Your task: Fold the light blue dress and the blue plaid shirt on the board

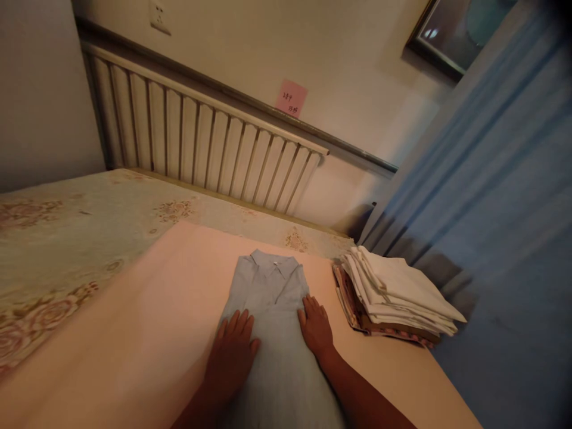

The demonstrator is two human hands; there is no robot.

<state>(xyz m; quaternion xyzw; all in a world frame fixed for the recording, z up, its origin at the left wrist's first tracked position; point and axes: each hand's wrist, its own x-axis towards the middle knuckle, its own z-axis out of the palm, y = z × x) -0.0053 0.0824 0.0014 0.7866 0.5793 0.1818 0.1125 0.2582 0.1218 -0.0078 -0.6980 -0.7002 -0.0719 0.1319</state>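
Observation:
A light blue collared shirt [279, 339] lies flat on a pink sheet [152, 298], its sides folded in to a long narrow shape and its collar at the far end. Flat against the shirt's left edge rests my left hand [231, 357], fingers spread. My right hand [316, 325] lies on the right edge, a little below the collar, with its fingers stretched out. Neither hand grips the cloth. The shirt's near end runs out of view at the bottom between my forearms.
A stack of folded cloths [397, 292], white above and brown patterned below, sits to the right. Beside it hangs a blue curtain [504, 238]. Behind the floral bedcover [89, 220] stand a white radiator [201, 137] and a wall with a pink note [291, 98].

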